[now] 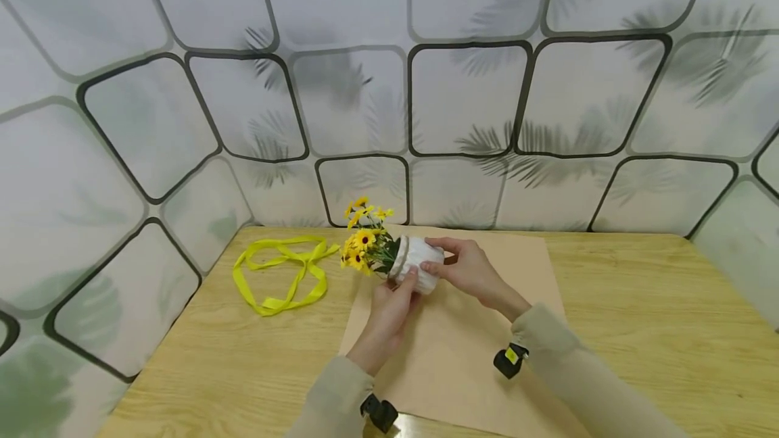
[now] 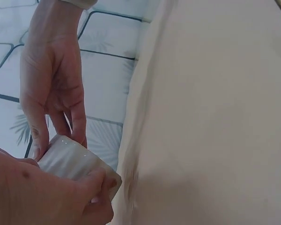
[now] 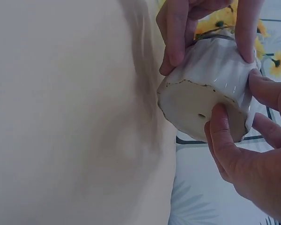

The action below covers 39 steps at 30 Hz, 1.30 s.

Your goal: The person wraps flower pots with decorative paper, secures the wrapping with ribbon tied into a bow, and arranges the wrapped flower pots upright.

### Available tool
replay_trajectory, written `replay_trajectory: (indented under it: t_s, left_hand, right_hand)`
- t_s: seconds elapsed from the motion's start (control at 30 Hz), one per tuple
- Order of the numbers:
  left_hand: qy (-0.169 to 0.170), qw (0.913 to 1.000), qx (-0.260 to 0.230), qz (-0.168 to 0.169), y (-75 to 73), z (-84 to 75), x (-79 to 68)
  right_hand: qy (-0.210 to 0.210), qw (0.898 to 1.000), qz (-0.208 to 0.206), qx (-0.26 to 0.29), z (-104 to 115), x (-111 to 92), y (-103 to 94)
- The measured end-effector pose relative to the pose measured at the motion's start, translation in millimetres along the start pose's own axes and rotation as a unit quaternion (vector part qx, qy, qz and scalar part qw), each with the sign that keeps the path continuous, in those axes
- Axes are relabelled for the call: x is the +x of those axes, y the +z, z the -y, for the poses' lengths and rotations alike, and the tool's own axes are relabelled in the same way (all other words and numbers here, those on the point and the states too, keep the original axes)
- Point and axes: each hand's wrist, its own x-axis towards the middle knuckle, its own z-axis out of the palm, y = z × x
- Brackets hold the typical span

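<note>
A white ribbed ceramic pot [image 1: 424,255] with yellow artificial-looking flowers [image 1: 364,240] is tipped on its side, blooms toward the left. My left hand [image 1: 389,313] grips it near the rim, thumb on the near side. At the base end, my right hand [image 1: 468,268] holds the pot between thumb and fingers. The right wrist view shows the pot's underside [image 3: 187,105], with a small hole and brownish specks along its edge; a right fingertip lies against it. Left-hand fingers [image 3: 178,33] clasp the rim side there. In the left wrist view the flowers are hidden.
Beneath the hands a large sheet of brown paper [image 1: 468,363] lies on the wooden table [image 1: 657,316]. A loosely looped yellow ribbon [image 1: 274,304] sits to the left. Behind the table's far edge stands a patterned curtain-like wall [image 1: 468,100].
</note>
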Motion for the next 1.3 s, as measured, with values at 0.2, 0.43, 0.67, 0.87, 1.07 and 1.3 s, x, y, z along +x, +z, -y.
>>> replay_trajectory:
  t_s: [0.2,0.43,0.67,0.87,1.07,1.3]
  left_hand:
    - [-0.023,0.9997,0.001,0.005,-3.6,-0.2,-1.0]
    - [-0.038,0.9992,-0.004,0.005,-8.5,-0.9,-3.1]
    - [-0.060,0.9975,0.037,-0.004,-16.0,0.5,-3.6]
    - [-0.087,0.9947,0.055,-0.004,-20.8,0.3,-4.8]
    - [-0.094,0.9955,0.007,0.001,-19.3,2.1,-6.3]
    - [-0.089,0.9960,-0.005,0.004,-20.7,4.2,-5.7]
  right_hand:
    - [-0.003,0.999,-0.006,-0.037,4,0,3.1]
    - [0.000,0.998,-0.011,-0.056,3,1,10.2]
    - [0.002,0.997,-0.021,-0.072,3,1,16.4]
    - [0.000,0.996,-0.024,-0.082,6,1,19.8]
    - [0.003,0.996,-0.018,-0.089,7,4,20.4]
    - [-0.001,0.995,-0.013,-0.096,8,7,22.1]
